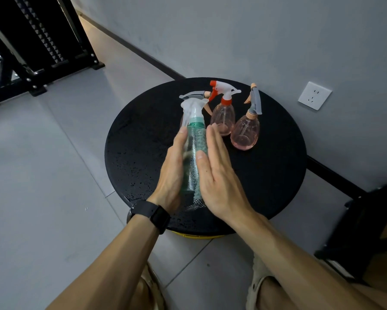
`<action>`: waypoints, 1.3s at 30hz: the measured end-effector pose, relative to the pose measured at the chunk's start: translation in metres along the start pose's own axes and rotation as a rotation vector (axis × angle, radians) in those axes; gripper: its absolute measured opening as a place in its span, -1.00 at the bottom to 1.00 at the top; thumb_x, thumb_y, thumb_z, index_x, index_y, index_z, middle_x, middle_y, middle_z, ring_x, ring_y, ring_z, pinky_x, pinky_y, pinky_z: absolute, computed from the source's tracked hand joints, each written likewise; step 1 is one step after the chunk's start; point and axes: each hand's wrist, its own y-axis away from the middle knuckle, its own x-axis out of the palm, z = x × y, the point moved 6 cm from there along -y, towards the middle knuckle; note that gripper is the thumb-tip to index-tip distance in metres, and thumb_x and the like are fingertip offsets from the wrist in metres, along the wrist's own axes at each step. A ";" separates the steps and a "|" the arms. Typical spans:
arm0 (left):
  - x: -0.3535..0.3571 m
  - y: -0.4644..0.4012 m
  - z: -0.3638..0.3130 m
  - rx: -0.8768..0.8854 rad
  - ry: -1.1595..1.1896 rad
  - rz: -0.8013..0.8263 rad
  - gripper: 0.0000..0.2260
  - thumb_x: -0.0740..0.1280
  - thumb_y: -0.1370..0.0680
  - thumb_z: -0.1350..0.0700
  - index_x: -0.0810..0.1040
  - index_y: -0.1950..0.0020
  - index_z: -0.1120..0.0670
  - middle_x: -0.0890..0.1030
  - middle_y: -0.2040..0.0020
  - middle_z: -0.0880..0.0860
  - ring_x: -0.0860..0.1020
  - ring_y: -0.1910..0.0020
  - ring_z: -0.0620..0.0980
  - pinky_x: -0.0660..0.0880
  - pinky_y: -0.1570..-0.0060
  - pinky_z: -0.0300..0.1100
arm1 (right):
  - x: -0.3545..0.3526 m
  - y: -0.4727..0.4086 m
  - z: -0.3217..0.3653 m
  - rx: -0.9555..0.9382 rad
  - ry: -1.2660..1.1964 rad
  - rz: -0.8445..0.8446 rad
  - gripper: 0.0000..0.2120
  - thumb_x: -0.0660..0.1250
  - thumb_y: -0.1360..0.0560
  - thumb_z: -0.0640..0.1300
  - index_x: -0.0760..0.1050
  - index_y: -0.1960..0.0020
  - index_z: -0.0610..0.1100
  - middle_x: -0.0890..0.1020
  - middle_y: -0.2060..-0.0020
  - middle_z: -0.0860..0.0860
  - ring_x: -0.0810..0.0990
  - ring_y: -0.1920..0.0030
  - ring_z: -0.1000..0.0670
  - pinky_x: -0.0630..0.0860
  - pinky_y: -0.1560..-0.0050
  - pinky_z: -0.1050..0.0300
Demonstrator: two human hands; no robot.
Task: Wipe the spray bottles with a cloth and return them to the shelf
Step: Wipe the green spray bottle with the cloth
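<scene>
A black metal rack (27,41) with a studded panel stands on the pale tiled floor (42,175) at far left, its upper part cut off by the frame edge. On the round black counter (132,142), its matte top speckled with water droplets, a person presses a tall clear spray bottle (193,151) between two flat palms. The left hand (171,173), a dark watch (154,214) strapped at the wrist, lies with straight fingers along the bottle's left side; the right hand (214,173) lies the same way along its right side, so neither hand curls round it. The bottle has a teal collar, a frosted white trigger head and a bumpy, textured wall, and its base is hidden between the heels of the hands. Behind its head, a grey-and-peach trigger sprayer (197,95) shows, with its bottle almost wholly hidden. Just to the right stand two rounded, pink-tinted bottles: one with a red-and-white trigger (223,115), one with a grey-and-peach trigger (245,130). A white wall socket (314,95) sits on the grey wall. Dark furniture (367,231) at far right is blurred and hard to make out.
</scene>
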 end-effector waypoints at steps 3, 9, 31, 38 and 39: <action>0.000 0.002 0.001 -0.002 0.018 -0.007 -0.58 0.20 -0.59 -0.27 0.67 -0.19 -0.05 0.67 -0.19 0.14 0.62 -0.21 0.15 0.46 -0.33 0.18 | -0.001 -0.003 0.001 -0.010 0.009 -0.003 -0.49 -0.05 -0.69 -0.04 -0.14 -0.58 -0.06 -0.11 -0.57 0.10 -0.17 -0.51 0.28 -0.11 -0.50 0.32; 0.002 0.003 0.009 -0.061 0.025 0.015 -0.57 0.32 -0.55 -0.23 0.64 -0.25 0.01 0.63 -0.24 0.19 0.61 -0.22 0.15 0.45 -0.33 0.20 | -0.013 -0.017 -0.002 0.044 -0.065 -0.022 -0.50 -0.05 -0.69 -0.02 -0.13 -0.58 -0.02 -0.09 -0.57 0.14 -0.16 -0.49 0.32 -0.19 -0.37 0.52; -0.002 -0.003 0.011 -0.070 -0.018 0.006 -0.36 0.38 -0.43 -0.37 0.55 -0.34 0.03 0.64 -0.26 0.03 0.61 -0.24 0.00 0.53 -0.22 -0.01 | -0.014 -0.014 -0.002 0.019 -0.030 -0.061 -0.49 -0.06 -0.69 -0.03 -0.15 -0.58 -0.04 -0.12 -0.56 0.13 -0.19 -0.48 0.32 -0.21 -0.38 0.52; 0.009 0.003 0.010 -0.054 -0.004 0.073 -0.63 0.31 -0.61 -0.10 0.56 -0.36 0.01 0.65 -0.25 -0.07 0.59 -0.25 -0.16 0.51 -0.14 -0.30 | -0.021 -0.020 -0.005 0.046 -0.037 -0.099 -0.50 -0.08 -0.69 -0.03 -0.15 -0.58 -0.02 -0.12 -0.56 0.13 -0.18 -0.50 0.26 -0.20 -0.43 0.43; 0.008 0.005 0.010 -0.060 0.016 0.063 -0.65 0.31 -0.61 -0.08 0.58 -0.34 0.02 0.66 -0.23 -0.05 0.61 -0.22 -0.13 0.53 -0.13 -0.27 | -0.019 -0.018 -0.004 0.040 -0.032 -0.101 -0.50 -0.07 -0.69 -0.03 -0.15 -0.57 -0.03 -0.12 -0.56 0.14 -0.19 -0.50 0.27 -0.20 -0.43 0.43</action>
